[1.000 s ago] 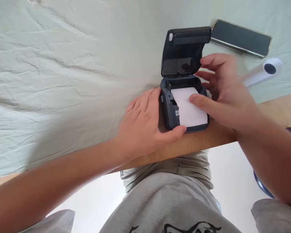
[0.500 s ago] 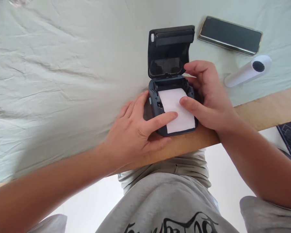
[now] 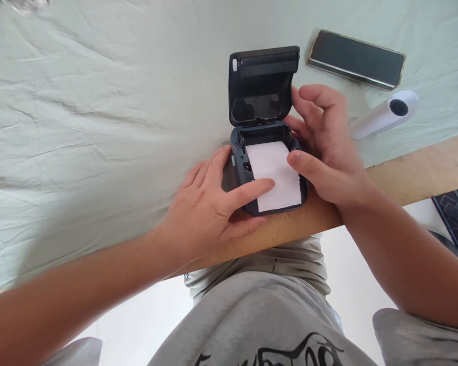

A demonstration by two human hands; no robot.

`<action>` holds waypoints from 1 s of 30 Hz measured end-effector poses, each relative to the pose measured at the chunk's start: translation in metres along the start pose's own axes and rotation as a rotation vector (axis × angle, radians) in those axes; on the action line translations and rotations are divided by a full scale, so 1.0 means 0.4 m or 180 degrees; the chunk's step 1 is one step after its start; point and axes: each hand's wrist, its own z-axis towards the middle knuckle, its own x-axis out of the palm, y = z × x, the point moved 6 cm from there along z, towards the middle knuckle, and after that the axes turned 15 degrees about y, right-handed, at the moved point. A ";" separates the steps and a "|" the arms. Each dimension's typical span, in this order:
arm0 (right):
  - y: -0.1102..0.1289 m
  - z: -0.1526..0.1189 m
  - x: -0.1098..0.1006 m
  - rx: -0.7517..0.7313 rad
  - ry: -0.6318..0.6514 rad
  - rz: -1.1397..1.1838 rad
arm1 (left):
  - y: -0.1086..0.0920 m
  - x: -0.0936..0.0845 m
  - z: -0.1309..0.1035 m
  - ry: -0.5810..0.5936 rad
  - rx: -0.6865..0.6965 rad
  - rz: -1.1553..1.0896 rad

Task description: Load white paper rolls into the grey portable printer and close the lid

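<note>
A small dark receipt printer [image 3: 237,152] rests at the table's front edge, its black lid [image 3: 261,86] standing open. A strip of white paper [image 3: 275,157] comes out of its bay and lies over the front. My left hand [image 3: 209,198] is wrapped around the printer's left side, thumb pressed on the paper and one finger by the front edge. On the other side, my right hand [image 3: 324,147] curls about the printer's right side. Its fingertips are against the lid's right edge and the hinge corner, and its thumb hovers at the paper's right edge.
A phone [image 3: 356,58] in a clear case lies at the back right. Nearer, a white paper roll [image 3: 377,116] with a dark end lies on the pale green cloth [image 3: 118,91]. The wooden table edge [image 3: 423,162] runs along the front. Something clear and shiny [image 3: 26,5] shows at the top left.
My right thumb has slid off the paper to its right edge. My right index finger has moved up along the lid. The view has shifted slightly; my left hand keeps its place.
</note>
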 end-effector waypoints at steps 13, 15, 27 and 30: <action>-0.011 -0.006 -0.010 0.0111 -0.0244 -0.0026 | -0.005 -0.002 -0.001 -0.0233 -0.0071 -0.0051; -0.012 -0.006 -0.014 0.0194 -0.0222 -0.0129 | -0.002 0.000 -0.002 -0.0294 -0.0168 -0.0049; -0.005 0.009 -0.030 0.0285 0.0063 -0.0124 | -0.002 -0.004 -0.002 -0.0188 -0.0220 -0.0084; -0.006 0.005 -0.027 0.0227 0.0086 -0.0277 | -0.004 -0.005 0.000 -0.0201 -0.0208 -0.0175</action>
